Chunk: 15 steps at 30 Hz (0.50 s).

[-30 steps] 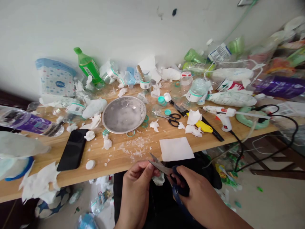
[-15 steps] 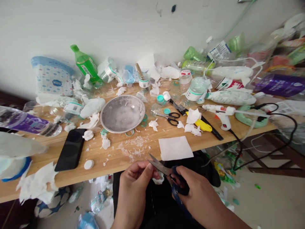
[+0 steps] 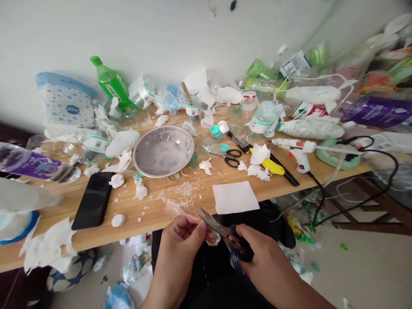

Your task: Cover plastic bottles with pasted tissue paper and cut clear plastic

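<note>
My right hand (image 3: 257,253) grips dark-handled scissors (image 3: 222,227) in front of the table edge, with the blades pointing up and left. The blades lie close beside the fingertips of my left hand (image 3: 180,249). My left thumb and fingers are pinched together; what lies between them is too small and hidden to name. A whitish crumpled scrap (image 3: 213,238) shows just below the blades, partly covered by them and my fingers. Beyond my hands a white sheet of paper (image 3: 236,197) lies at the table's front edge, and pale shavings (image 3: 177,197) are scattered on the wood.
A metal bowl (image 3: 163,152) stands mid-table. Left of it lie a black phone (image 3: 92,201) and a white cap (image 3: 118,220). To the right are black-handled scissors (image 3: 232,158), a yellow utility knife (image 3: 272,165) and a glue gun (image 3: 298,150) with a cord. Plastic bottles and torn paper crowd the back.
The view has shifted slightly, so the table things sit a little further left. My hands and the scissors hold nearly the same pose; the blades look slightly closer together.
</note>
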Each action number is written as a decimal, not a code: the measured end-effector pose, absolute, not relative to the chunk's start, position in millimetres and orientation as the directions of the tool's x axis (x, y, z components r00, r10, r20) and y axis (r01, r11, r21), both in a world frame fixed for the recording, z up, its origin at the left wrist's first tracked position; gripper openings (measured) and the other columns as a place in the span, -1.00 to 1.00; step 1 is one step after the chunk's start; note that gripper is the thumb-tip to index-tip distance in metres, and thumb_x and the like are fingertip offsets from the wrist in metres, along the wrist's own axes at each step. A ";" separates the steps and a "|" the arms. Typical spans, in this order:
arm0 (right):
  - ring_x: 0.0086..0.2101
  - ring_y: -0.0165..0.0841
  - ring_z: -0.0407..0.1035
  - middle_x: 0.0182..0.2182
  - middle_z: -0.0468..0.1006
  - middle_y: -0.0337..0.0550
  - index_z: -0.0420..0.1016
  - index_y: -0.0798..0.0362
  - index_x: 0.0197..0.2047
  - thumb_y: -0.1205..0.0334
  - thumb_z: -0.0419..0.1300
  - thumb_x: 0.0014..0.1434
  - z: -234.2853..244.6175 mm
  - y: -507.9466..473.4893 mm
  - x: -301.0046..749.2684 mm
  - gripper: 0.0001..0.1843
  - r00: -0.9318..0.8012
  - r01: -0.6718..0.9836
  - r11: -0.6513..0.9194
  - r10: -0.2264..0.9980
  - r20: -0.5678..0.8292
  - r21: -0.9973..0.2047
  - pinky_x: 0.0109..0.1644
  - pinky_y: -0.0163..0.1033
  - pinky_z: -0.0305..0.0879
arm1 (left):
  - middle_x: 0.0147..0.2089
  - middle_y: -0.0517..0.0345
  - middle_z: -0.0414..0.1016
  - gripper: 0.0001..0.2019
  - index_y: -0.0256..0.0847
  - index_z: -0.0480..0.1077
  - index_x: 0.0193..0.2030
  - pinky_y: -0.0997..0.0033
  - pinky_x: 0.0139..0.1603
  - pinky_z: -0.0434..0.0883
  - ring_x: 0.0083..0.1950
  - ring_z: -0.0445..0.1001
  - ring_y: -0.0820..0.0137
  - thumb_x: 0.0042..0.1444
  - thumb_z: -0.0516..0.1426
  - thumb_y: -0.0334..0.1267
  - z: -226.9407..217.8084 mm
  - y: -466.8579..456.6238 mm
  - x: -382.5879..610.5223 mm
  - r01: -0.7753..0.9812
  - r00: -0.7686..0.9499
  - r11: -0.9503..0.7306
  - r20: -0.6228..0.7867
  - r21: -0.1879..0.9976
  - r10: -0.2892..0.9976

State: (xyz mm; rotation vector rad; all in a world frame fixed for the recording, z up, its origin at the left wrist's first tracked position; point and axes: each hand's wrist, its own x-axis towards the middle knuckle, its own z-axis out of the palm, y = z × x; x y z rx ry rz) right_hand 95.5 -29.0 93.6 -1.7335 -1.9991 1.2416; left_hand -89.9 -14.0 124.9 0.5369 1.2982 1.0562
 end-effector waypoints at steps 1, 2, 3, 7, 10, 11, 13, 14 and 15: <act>-0.35 -0.36 0.40 -0.36 0.51 -0.26 0.33 0.02 -0.31 0.51 0.17 0.02 94.0 -29.5 95.3 -0.79 -0.284 0.707 -0.052 0.892 -0.351 -0.705 -0.27 -0.29 0.25 | -0.49 0.23 0.56 -0.82 -0.22 0.47 -0.41 0.54 -0.27 0.41 -0.41 0.49 0.48 0.07 0.34 -0.21 126.4 -13.1 -90.8 -0.303 -0.060 0.468 -0.507 0.830 0.860; -0.35 -0.36 0.40 -0.35 0.50 -0.25 0.33 0.02 -0.31 0.50 0.17 0.01 94.4 -30.0 94.8 -0.79 -0.288 0.706 -0.048 0.892 -0.348 -0.707 -0.27 -0.29 0.26 | -0.49 0.23 0.56 -0.82 -0.22 0.46 -0.41 0.54 -0.27 0.42 -0.41 0.49 0.48 0.07 0.34 -0.22 128.0 -12.5 -91.4 -0.280 -0.044 0.470 -0.501 0.837 0.864; -0.35 -0.36 0.40 -0.35 0.50 -0.24 0.33 0.02 -0.30 0.50 0.17 0.00 94.9 -30.5 94.2 -0.78 -0.291 0.704 -0.043 0.893 -0.343 -0.709 -0.27 -0.29 0.26 | -0.48 0.23 0.56 -0.83 -0.22 0.46 -0.41 0.53 -0.27 0.42 -0.41 0.50 0.48 0.08 0.33 -0.23 129.6 -12.3 -91.7 -0.258 -0.031 0.471 -0.494 0.844 0.869; -0.36 -0.36 0.38 -0.36 0.48 -0.24 0.31 0.02 -0.31 0.51 0.16 -0.03 94.4 -32.0 92.2 -0.77 -0.286 0.699 -0.025 0.906 -0.312 -0.715 -0.27 -0.29 0.26 | -0.49 0.23 0.56 -0.83 -0.21 0.44 -0.41 0.53 -0.26 0.41 -0.41 0.50 0.47 0.12 0.29 -0.23 131.7 -15.3 -91.4 -0.180 -0.018 0.473 -0.483 0.863 0.875; -0.39 -0.38 0.37 -0.38 0.49 -0.26 0.32 0.02 -0.32 0.50 0.15 0.00 92.2 -32.1 92.5 -0.79 -0.298 0.684 -0.009 0.909 -0.291 -0.729 -0.30 -0.30 0.24 | -0.48 0.23 0.55 -0.83 -0.20 0.44 -0.39 0.51 -0.25 0.41 -0.39 0.50 0.46 0.16 0.26 -0.20 129.3 -18.9 -92.7 -0.169 -0.026 0.469 -0.479 0.867 0.877; -0.40 -0.38 0.37 -0.38 0.49 -0.26 0.32 0.02 -0.32 0.50 0.15 0.00 91.7 -31.9 93.0 -0.79 -0.302 0.679 -0.005 0.910 -0.285 -0.734 -0.30 -0.31 0.24 | -0.47 0.24 0.54 -0.83 -0.19 0.44 -0.38 0.50 -0.24 0.41 -0.39 0.51 0.45 0.17 0.26 -0.18 128.7 -19.6 -93.4 -0.168 -0.027 0.465 -0.476 0.869 0.879; -0.39 -0.38 0.37 -0.37 0.49 -0.25 0.31 0.02 -0.32 0.51 0.15 0.00 91.4 -31.3 94.2 -0.79 -0.303 0.676 -0.003 0.910 -0.282 -0.736 -0.30 -0.30 0.24 | -0.46 0.23 0.54 -0.81 -0.18 0.44 -0.37 0.49 -0.23 0.41 -0.37 0.50 0.44 0.19 0.25 -0.15 128.8 -19.5 -94.7 -0.139 -0.025 0.457 -0.465 0.878 0.885; -0.38 -0.38 0.37 -0.37 0.49 -0.25 0.30 0.02 -0.32 0.50 0.15 0.01 91.8 -30.9 94.8 -0.79 -0.303 0.677 -0.005 0.909 -0.285 -0.736 -0.29 -0.30 0.25 | -0.45 0.22 0.54 -0.81 -0.18 0.45 -0.38 0.49 -0.23 0.41 -0.36 0.50 0.43 0.19 0.24 -0.14 129.7 -18.7 -95.1 -0.106 -0.019 0.453 -0.457 0.885 0.889; -0.37 -0.37 0.37 -0.36 0.49 -0.24 0.30 0.02 -0.32 0.50 0.15 0.02 92.4 -30.5 95.5 -0.80 -0.304 0.679 -0.006 0.908 -0.288 -0.734 -0.28 -0.29 0.26 | -0.45 0.20 0.54 -0.80 -0.18 0.45 -0.38 0.48 -0.24 0.40 -0.36 0.50 0.43 0.19 0.24 -0.13 131.0 -17.5 -95.3 -0.066 -0.006 0.444 -0.446 0.893 0.895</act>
